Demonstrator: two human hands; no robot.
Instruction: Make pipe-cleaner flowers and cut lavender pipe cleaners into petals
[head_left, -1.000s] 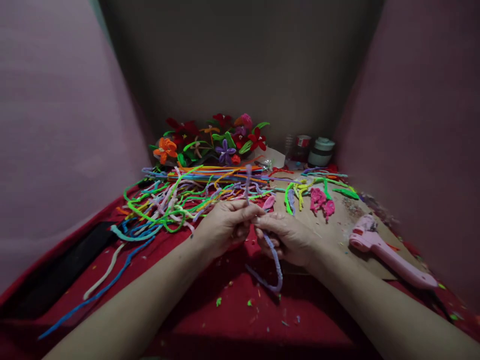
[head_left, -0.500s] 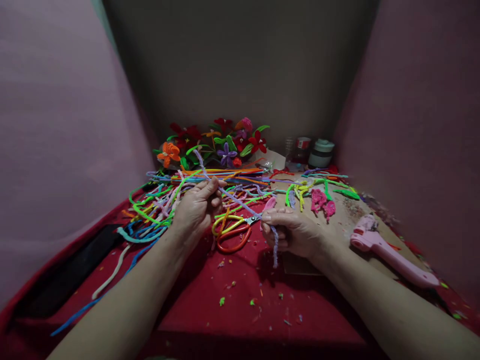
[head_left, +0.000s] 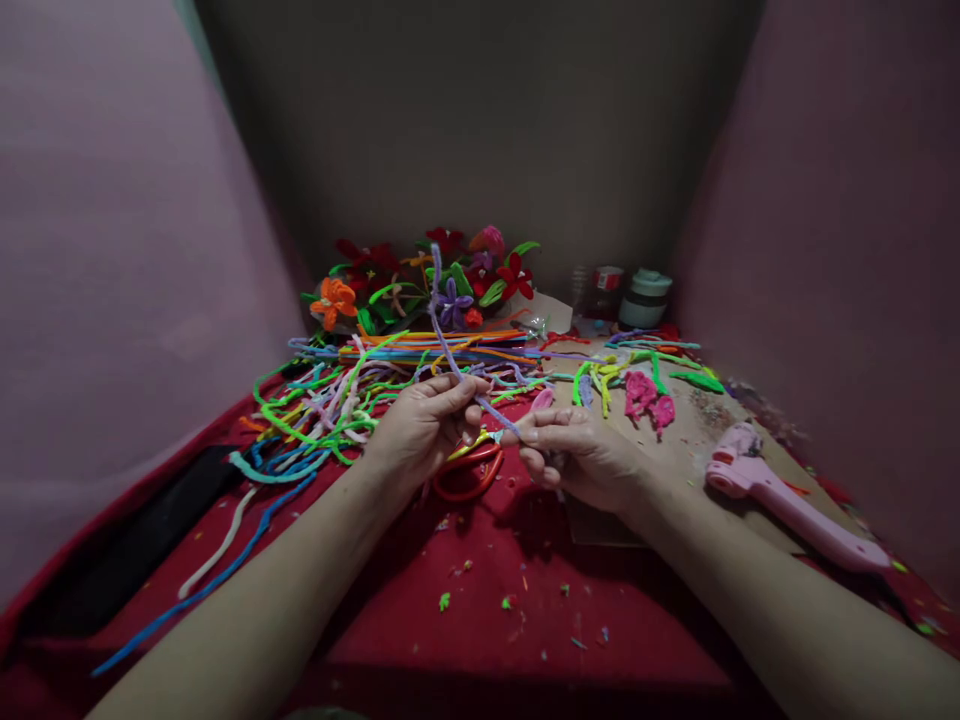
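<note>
A lavender pipe cleaner runs between both hands, its long free part rising in front of the flower bunch. My left hand pinches it partway along between thumb and forefinger. Close by on the right, my right hand pinches it near its lower end, and only a short slanting stretch shows between the hands. Below them on the red cloth lie scissors with one red and one yellow handle, partly hidden by my left hand.
Colourful pipe cleaners are piled at the left, beside a black object. Pipe-cleaner flowers stand behind. Cardboard at the right bears pink pieces and a pink glue gun. Jars stand behind.
My left hand has moved right, closer to my right hand. The pipe cleaner's free part now points more upright, and the tail that hung below my right hand no longer shows.
</note>
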